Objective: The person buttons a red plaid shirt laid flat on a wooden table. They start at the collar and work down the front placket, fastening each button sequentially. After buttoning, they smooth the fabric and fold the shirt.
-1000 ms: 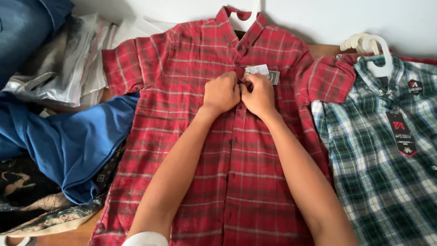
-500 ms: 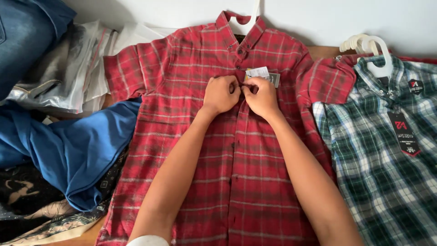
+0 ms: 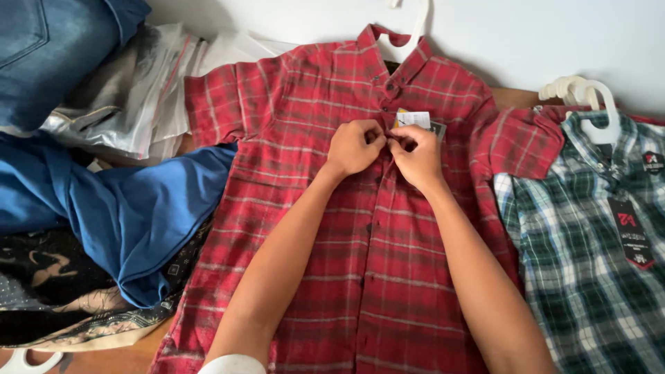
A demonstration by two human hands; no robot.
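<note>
While both hands pinch at the button placket, a red plaid shirt [image 3: 332, 277] lies flat and face-up on a wooden surface [image 3: 104, 360], its collar on a white plastic hanger [image 3: 415, 21] near the wall. Left hand [image 3: 355, 147] and right hand [image 3: 415, 159] meet just below the collar, fingertips closed on the fabric edges at approx. the second button; whether a button itself is between the fingers can't be told. A small white paper tag [image 3: 414, 119] sits just above the right hand.

Handling, as judged: the shirt looks like light, soft flannel-type cloth w/ no stiffness, so it should bunch and slide if tugged. Best hold is at the placket edges, one side per hand, or at the collar/hanger for lifting. Small dark buttons run down the front; these need a fingertip pinch, not a full grasp.

To the right, touching the red sleeve, lies a green-and-white plaid shirt [image 3: 589, 277] on its own white hanger [image 3: 589, 97] w/ a dark hang tag [image 3: 630, 232]. To the left, a blue garment [image 3: 125, 208] overlaps the red shirt's side, w/ denim [image 3: 55, 48] and a dark patterned cloth [image 3: 69, 298] nearby. Containers: clear plastic garment bags [image 3: 138, 104] lie crumpled at upper left; contents appear to be pale cloth, not certain.
</note>
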